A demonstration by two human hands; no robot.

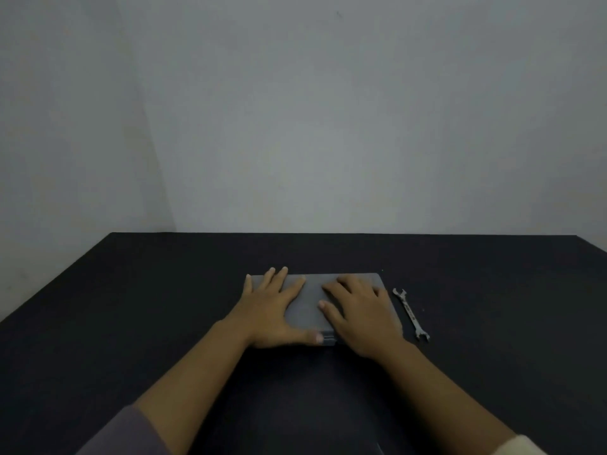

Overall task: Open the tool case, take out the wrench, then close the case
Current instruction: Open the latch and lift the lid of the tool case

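I see the tool case [310, 300] lying flat and closed on the dark table, a grey, slim rectangular box with rounded far corners and a darker latch at the middle of its near edge (much of its lid is covered, so I can't read any detail there). The wrench [410, 314] lies just beside its right side, out of the case: a silvery double open-ended spanner, flat, running near-to-far.

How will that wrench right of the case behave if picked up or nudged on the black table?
The open-ended wrench looks like bare metal, so probably rigid and heavy for its slim size. It lies flat on the table, so it should slide rather than roll. Its thin profile may make it hard to pinch; lifting one end first could help.
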